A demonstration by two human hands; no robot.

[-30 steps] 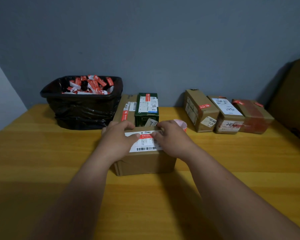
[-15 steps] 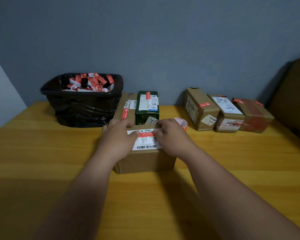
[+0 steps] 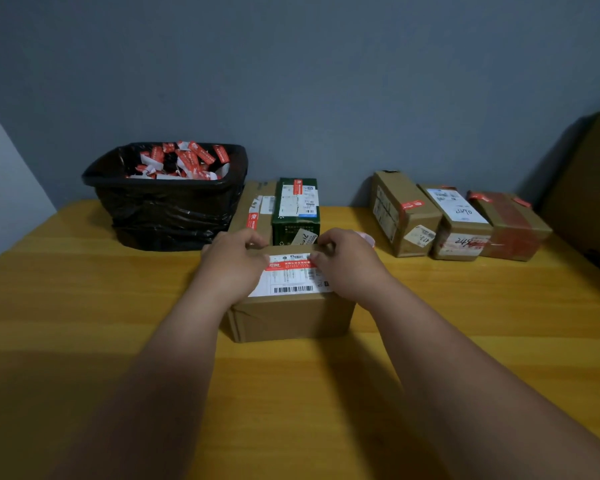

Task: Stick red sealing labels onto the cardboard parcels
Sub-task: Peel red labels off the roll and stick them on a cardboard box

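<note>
While the black-lined bin point(image 3: 167, 202) of peeled red-and-white backings sits at the far left of the table point(image 3: 84, 306), the work itself is at the centre: a cardboard parcel point(image 3: 291, 317) lies directly in front of the person, its long side running left to right. On its top, across the upper part of the white shipping label point(image 3: 288, 284), lies the red sealing label point(image 3: 290, 264), its long axis also left to right, spanning the gap between the two hands. The left hand point(image 3: 234, 268) rests on the parcel's left top edge, fingers curled, thumb tip on the strip's left end. The right hand point(image 3: 347, 261) mirrors it, fingers curled, thumb and forefinger at the strip's right end; whether each pinches or only presses I cannot tell. Both hands are equally near, one at each end. Smoothing outward along that axis looks like the step in hand. Behind stand a brown parcel point(image 3: 255, 209) and a green box point(image 3: 297, 211); further right, three parcels point(image 3: 458, 223) already carry red labels.
</note>
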